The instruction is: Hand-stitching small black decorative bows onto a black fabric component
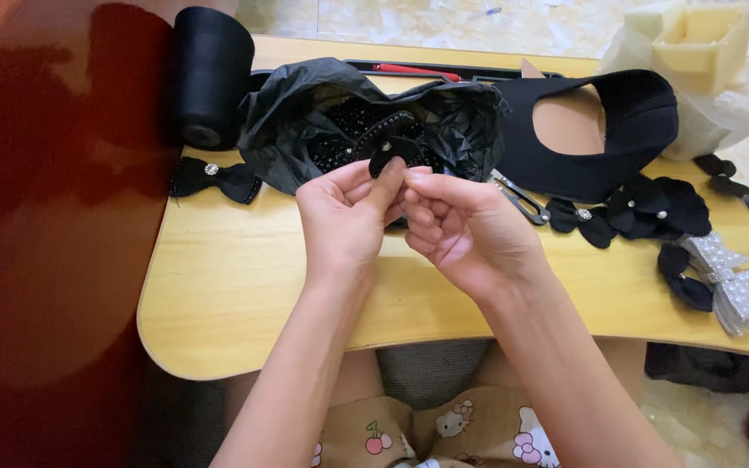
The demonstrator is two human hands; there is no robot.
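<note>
1. We see a small black fabric flower with a tiny pale bead at its centre [389, 156], pinched between the fingertips of both hands, raised just above the near edge of the open bag.
2. Our left hand [344, 217] is closed in a pinch, thumb and forefinger meeting on the flower's lower left side while the other fingers curl in.
3. Our right hand [461, 227] is likewise closed, its fingertips touching the flower from the right and meeting the left hand's fingers.
4. Directly behind the hands, at 12 o'clock, lies a crumpled black plastic bag [305, 113], open and holding beaded black trimmings.
5. At 9 o'clock from the bag's lower corner sits a black ribbon bow with a sparkling centre stone [216, 178], touching the bag.
6. At 11 o'clock stands a large spool of black thread [210, 74] on the table's far left corner.
7. At 2 o'clock from the hands lies a black fabric shoe upper with an oval opening [626, 139].
8. Just beside the right hand, at 2 o'clock, rest small metal thread snips [517, 198].
9. At 3 o'clock is a cluster of black fabric flowers with pearl centres [643, 212], and beyond them bows covered in white pearls [726, 277].
10. Everything rests on a light wooden table [236, 286] over our lap.
</note>
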